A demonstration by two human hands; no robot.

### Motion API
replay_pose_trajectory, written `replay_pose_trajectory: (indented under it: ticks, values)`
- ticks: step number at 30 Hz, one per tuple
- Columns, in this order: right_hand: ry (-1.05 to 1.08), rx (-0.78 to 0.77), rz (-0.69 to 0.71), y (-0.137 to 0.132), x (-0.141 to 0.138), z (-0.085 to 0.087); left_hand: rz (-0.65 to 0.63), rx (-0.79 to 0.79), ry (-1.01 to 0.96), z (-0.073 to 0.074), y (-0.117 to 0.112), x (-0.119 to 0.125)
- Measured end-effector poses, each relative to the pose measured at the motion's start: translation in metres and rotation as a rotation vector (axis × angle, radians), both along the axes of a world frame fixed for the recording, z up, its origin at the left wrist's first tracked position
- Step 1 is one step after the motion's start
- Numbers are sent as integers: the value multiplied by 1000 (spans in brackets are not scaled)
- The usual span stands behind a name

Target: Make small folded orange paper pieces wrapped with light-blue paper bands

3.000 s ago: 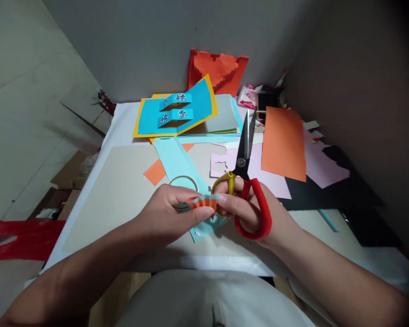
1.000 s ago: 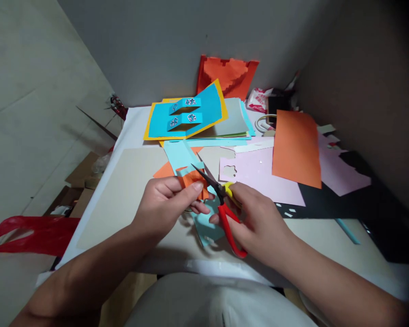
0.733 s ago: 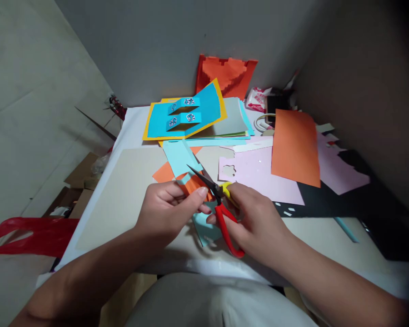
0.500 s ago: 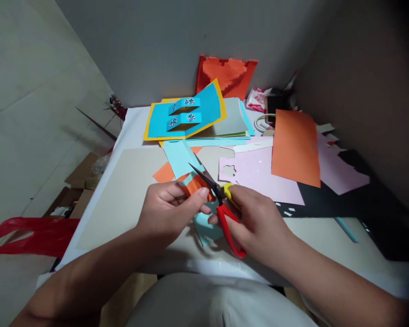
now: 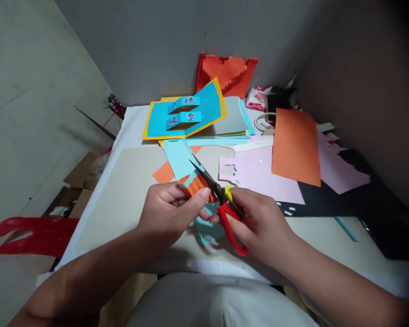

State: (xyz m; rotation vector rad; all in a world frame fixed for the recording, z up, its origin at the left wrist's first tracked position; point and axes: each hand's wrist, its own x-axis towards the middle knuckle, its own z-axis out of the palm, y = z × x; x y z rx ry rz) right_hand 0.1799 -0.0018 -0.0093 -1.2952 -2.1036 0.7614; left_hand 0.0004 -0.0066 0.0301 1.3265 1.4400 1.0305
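Head view: we look down on a cluttered table, and we place everything from the red-handled scissors [image 5: 221, 204] in the middle. Far to the left of them, off the table edge, lies a red plastic bag [image 5: 30, 236], with cardboard boxes [image 5: 78, 181] just above it on the floor. Nearer the scissors, a large beige card sheet [image 5: 112, 204] covers the table and runs under both forearms.

Our left hand [image 5: 170, 211] is closed in a pinch just left of the scissors, gripping a pleated orange paper [image 5: 199, 187] joined to a light blue strip [image 5: 179, 159]. The hand hides the lower part of the pleats. The black blades lie across the top of that orange paper, touching it, with their tips pointing up and left. Whether they are biting into it is too hard to see.

Our right hand [image 5: 259, 222] is closed around the yellow and red handles, and its fingers cover part of the yellow loop. A light blue offcut [image 5: 207, 231] lies under the gap between our hands.

Beyond the scissors stand a blue and yellow pop-up card [image 5: 184, 116] and a red-orange stepped card [image 5: 225, 75]. Up and to the right are a printed packet [image 5: 257, 99] and an orange sheet [image 5: 296, 147] lying on a pink sheet [image 5: 255, 170]. Further right lies a black sheet [image 5: 347, 200].
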Motion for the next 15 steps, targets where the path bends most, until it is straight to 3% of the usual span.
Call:
replay_pose_trajectory:
  ticks: [15]
  values:
    - [27, -44, -6, 1, 4, 1, -23, -21, 35, -3, 1, -7]
